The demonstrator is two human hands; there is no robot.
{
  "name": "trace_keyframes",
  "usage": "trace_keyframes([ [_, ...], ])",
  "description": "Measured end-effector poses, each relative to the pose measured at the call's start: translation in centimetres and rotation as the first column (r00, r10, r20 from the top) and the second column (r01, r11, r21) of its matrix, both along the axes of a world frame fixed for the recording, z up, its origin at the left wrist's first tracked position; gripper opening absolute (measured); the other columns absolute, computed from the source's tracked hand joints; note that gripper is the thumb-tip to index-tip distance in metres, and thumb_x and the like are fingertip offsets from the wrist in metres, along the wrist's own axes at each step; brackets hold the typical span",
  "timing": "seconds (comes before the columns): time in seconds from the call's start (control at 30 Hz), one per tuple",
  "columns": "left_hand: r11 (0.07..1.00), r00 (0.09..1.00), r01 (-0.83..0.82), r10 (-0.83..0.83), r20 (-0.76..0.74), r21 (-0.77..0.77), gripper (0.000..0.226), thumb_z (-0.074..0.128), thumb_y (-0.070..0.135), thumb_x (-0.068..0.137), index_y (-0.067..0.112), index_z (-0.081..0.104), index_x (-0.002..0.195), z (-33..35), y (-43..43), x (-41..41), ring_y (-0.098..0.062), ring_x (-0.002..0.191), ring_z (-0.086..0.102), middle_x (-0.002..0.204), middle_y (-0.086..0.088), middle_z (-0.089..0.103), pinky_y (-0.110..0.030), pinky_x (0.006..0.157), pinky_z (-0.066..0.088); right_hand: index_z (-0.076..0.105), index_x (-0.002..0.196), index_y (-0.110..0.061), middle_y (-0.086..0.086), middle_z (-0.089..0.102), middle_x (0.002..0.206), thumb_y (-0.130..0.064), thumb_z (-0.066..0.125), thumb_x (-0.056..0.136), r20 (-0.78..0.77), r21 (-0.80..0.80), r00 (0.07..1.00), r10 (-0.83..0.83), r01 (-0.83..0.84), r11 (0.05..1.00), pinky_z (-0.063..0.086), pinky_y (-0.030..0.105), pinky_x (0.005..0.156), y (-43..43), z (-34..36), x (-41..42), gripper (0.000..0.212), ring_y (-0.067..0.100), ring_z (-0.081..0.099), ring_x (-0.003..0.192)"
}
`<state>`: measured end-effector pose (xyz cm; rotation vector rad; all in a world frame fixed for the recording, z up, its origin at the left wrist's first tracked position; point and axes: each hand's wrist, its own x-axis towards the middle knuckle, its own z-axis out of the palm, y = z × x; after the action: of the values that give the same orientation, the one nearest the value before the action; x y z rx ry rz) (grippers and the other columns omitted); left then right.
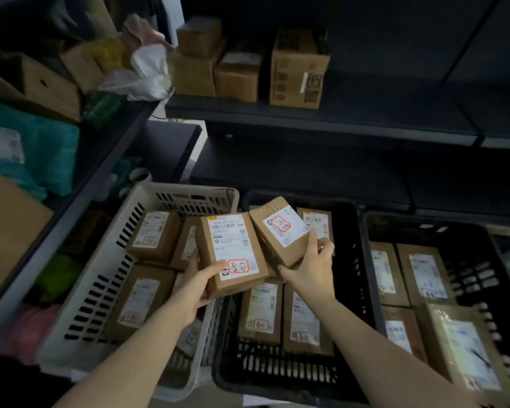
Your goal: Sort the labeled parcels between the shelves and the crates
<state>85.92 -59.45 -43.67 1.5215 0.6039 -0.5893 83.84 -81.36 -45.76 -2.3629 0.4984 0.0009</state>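
My left hand [194, 285] grips a brown labeled parcel [231, 253] from below, its white label with a red-boxed handwritten mark facing up. My right hand [309, 267] holds a second, smaller labeled parcel [283, 231], tilted, right beside the first. Both parcels hang over the gap between a white crate [112, 278] on the left and a black crate [277, 369] in the middle. Each crate holds several labeled brown parcels lying flat. A third, black crate [468, 278] on the right also holds several parcels.
A dark shelf [321, 119] straight ahead carries several cardboard boxes [298, 69] at its left end. A shelf unit on the left [80, 207] is packed with boxes, plastic bags [147, 72] and teal wrapping. A lower dark shelf runs behind the crates.
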Motion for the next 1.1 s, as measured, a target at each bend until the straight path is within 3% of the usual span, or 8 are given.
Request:
trace_keyframes([
  [0.13, 0.995, 0.996, 0.09, -0.091, 0.024, 0.041, 0.07, 0.068, 0.028, 0.083, 0.043, 0.029, 0.14, -0.9, -2.1, 0.7, -0.019, 0.105, 0.057, 0.129, 0.0, 0.058, -0.038, 0.084, 0.048, 0.01, 0.151, -0.019, 0.011, 0.018, 0.141, -0.042, 0.076, 0.072, -0.054, -0.028, 0.992, -0.112, 0.111, 0.993, 0.045, 0.04, 0.098, -1.2, -1.6, -0.3, 0.106, 0.034, 0.031, 0.13],
  [0.33, 0.952, 0.959, 0.282, -0.282, -0.018, 0.122, 0.075, 0.064, 0.031, 0.086, 0.035, 0.02, 0.147, -3.9, -6.0, 0.8, -0.021, 0.112, 0.053, 0.134, -0.001, 0.053, -0.038, 0.095, 0.042, 0.023, 0.147, -0.025, 0.012, 0.024, 0.134, -0.044, 0.071, 0.072, -0.098, -0.093, 0.944, -0.315, 0.306, 0.947, 0.045, 0.042, 0.086, -3.3, -3.3, -2.5, 0.091, 0.038, 0.035, 0.122],
  [0.47, 0.976, 0.975, 0.211, -0.206, -0.079, 0.053, 0.056, 0.051, 0.037, 0.093, 0.035, 0.027, 0.143, -5.2, -7.3, -0.1, -0.013, 0.086, 0.055, 0.112, 0.002, 0.057, -0.034, 0.074, 0.044, 0.023, 0.147, -0.025, 0.013, 0.024, 0.135, -0.047, 0.07, 0.072, -0.087, -0.145, 0.938, -0.335, 0.321, 0.936, 0.05, 0.041, 0.082, -4.4, -4.1, -5.1, 0.091, 0.036, 0.035, 0.123],
  [0.6, 0.952, 0.946, 0.305, -0.3, -0.12, 0.026, 0.038, 0.049, 0.037, 0.094, 0.036, 0.039, 0.13, -5.9, -7.1, -1.6, -0.013, 0.083, 0.057, 0.095, 0.008, 0.06, -0.028, 0.059, 0.042, 0.024, 0.147, -0.025, 0.013, 0.026, 0.136, -0.047, 0.071, 0.072, -0.086, -0.115, 0.913, -0.398, 0.388, 0.915, 0.049, 0.042, 0.086, -4.6, -4.6, -6.5, 0.091, 0.035, 0.038, 0.122],
  [0.8, 0.91, 0.905, 0.409, -0.397, -0.153, 0.059, 0.065, 0.055, 0.027, 0.093, 0.033, 0.019, 0.147, -9.4, -6.8, -1.6, -0.018, 0.101, 0.058, 0.129, -0.002, 0.057, -0.037, 0.087, 0.047, 0.023, 0.148, -0.026, 0.014, 0.023, 0.138, -0.047, 0.07, 0.073, -0.181, -0.138, 0.889, -0.421, 0.401, 0.906, 0.05, 0.045, 0.088, -3.4, -6.2, -7.4, 0.091, 0.037, 0.038, 0.124],
  [0.93, 0.872, 0.906, 0.422, -0.396, -0.15, 0.248, 0.076, 0.038, 0.001, 0.095, 0.039, -0.001, 0.149, -13.3, -7.5, -1.7, -0.03, 0.124, 0.048, 0.147, -0.008, 0.038, -0.045, 0.104, 0.041, 0.017, 0.151, -0.025, 0.016, 0.019, 0.141, -0.041, 0.069, 0.077, -0.326, -0.112, 0.865, -0.381, 0.365, 0.924, 0.046, 0.045, 0.092, -1.8, -8.7, -8.0, 0.091, 0.041, 0.035, 0.125],
  [1.03, 0.713, 0.826, 0.529, -0.557, -0.086, 0.461, 0.086, 0.044, -0.002, 0.091, 0.038, -0.007, 0.148, -14.9, -7.9, -3.1, -0.03, 0.136, 0.031, 0.154, -0.013, 0.014, -0.041, 0.109, 0.035, 0.018, 0.148, -0.025, 0.016, 0.019, 0.142, -0.047, 0.067, 0.077, -0.433, -0.164, 0.845, -0.315, 0.27, 0.949, 0.038, 0.051, 0.101, -0.5, -10.3, -8.4, 0.088, 0.042, 0.03, 0.129],
  [1.1, 0.438, 0.621, 0.569, -0.784, -0.014, 0.696, 0.09, 0.054, 0.009, 0.09, 0.032, -0.01, 0.149, -15.0, -8.1, -4.1, -0.029, 0.145, 0.003, 0.157, -0.008, -0.01, -0.042, 0.116, 0.018, 0.023, 0.144, -0.025, 0.016, 0.018, 0.148, -0.055, 0.062, 0.076, -0.434, -0.271, 0.858, -0.274, 0.166, 0.948, 0.023, 0.056, 0.111, 0.1, -11.0, -8.4, 0.084, 0.04, 0.025, 0.135],
])
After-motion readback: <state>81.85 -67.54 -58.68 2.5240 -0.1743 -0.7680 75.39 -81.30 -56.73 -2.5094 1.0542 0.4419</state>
